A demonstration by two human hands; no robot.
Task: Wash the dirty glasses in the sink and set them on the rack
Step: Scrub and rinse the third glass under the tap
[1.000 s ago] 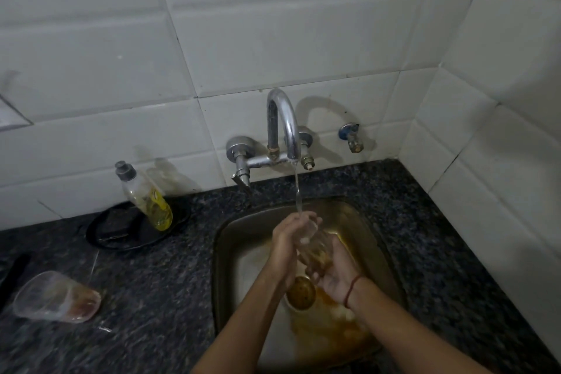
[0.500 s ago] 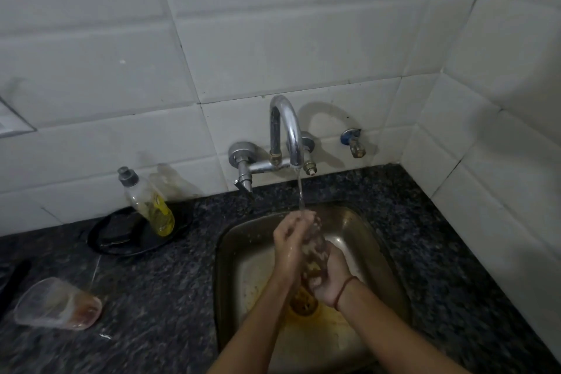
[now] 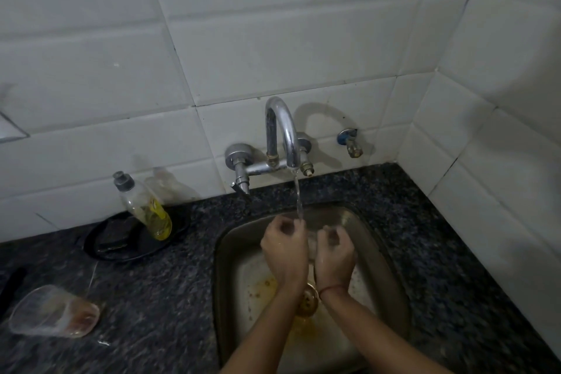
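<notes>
so the left hand (image 3: 285,249) and right hand (image 3: 334,252) both curl round a glass (image 3: 312,244) (pretty blurry) under the running tap (image 3: 282,130), over the sink (image 3: 230,252)

Your wall tiles (image 3: 273,48) were white. The counter (image 3: 158,297) was black with grey specks. The sink (image 3: 385,267) was grey with yellow stains. The wet glass (image 3: 312,245) in it looked clear. The soap bottle (image 3: 145,206) at 9 o'clock held yellow soap. The dirty glass (image 3: 54,311) at 8 o'clock had brown smears. Your wrist thread (image 3: 332,288) was red.
</notes>
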